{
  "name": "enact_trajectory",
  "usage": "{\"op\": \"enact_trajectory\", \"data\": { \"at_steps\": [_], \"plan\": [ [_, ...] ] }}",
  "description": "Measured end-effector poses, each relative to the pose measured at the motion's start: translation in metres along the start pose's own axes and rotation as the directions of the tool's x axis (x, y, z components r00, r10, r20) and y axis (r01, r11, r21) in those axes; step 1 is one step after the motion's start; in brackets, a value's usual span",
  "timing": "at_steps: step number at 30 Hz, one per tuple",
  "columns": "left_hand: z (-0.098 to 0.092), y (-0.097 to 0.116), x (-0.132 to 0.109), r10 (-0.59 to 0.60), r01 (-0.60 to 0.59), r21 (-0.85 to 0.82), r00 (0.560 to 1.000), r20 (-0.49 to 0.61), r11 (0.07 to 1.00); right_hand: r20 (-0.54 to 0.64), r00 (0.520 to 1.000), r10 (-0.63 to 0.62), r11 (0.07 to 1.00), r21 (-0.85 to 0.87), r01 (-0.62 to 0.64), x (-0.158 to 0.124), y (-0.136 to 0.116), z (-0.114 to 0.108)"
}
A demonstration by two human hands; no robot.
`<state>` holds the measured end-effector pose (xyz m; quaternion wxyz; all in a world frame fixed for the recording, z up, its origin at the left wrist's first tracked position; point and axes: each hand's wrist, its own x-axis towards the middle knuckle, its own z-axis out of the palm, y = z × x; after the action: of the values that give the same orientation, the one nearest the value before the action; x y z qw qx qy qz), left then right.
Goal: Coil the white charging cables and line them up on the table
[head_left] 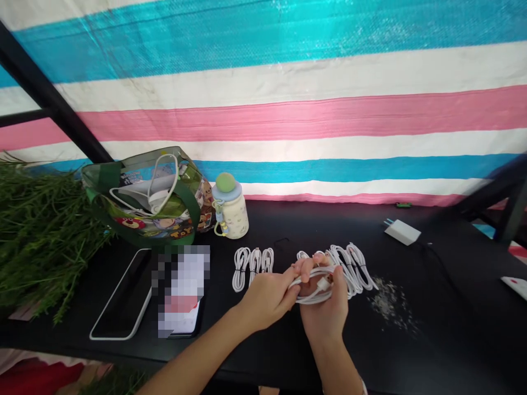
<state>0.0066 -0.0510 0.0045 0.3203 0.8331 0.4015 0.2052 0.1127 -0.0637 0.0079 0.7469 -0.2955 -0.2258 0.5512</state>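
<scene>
White cable point(313, 298) in right hand point(325, 314)

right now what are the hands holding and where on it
Both hands hold a coiled white cable by its loops: the left hand grips the coil's left side, and the right hand wraps its middle, beside the white connector.

Along the table point(461, 323), a tote bag point(142, 197) and a bottle point(229, 211) stand behind a phone point(121, 293) — coiled charging cables point(253, 269) lie to its right, a charger point(402, 231) beyond them.
</scene>
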Motion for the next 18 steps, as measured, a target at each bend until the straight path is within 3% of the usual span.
{"op": "enact_trajectory", "data": {
  "at_steps": [3, 6, 13, 18],
  "plan": [
    [0.0010, 0.0032, -0.0010, -0.044, 0.045, -0.193, 0.999, 0.009, 0.980, 0.007, 0.991, 0.136, 0.988, 0.073, -0.136, 0.0023, -0.0019, -0.0026],
    [0.0001, 0.0051, -0.0021, -0.069, 0.071, -0.236, 0.997, 0.020, 0.969, 0.033, 0.982, 0.186, 0.978, 0.089, -0.188, 0.0032, -0.0008, -0.0065],
    [-0.0012, 0.0052, -0.0034, -0.101, 0.098, -0.104, 0.995, -0.023, 0.990, 0.064, 0.975, 0.214, 0.969, 0.111, -0.220, 0.0049, 0.0056, -0.0093],
    [0.0018, 0.0026, -0.0017, -0.087, 0.087, -0.001, 0.995, 0.048, 0.996, 0.016, 0.969, 0.245, 0.956, 0.164, -0.244, 0.0084, 0.0043, -0.0036]
  ]
}}
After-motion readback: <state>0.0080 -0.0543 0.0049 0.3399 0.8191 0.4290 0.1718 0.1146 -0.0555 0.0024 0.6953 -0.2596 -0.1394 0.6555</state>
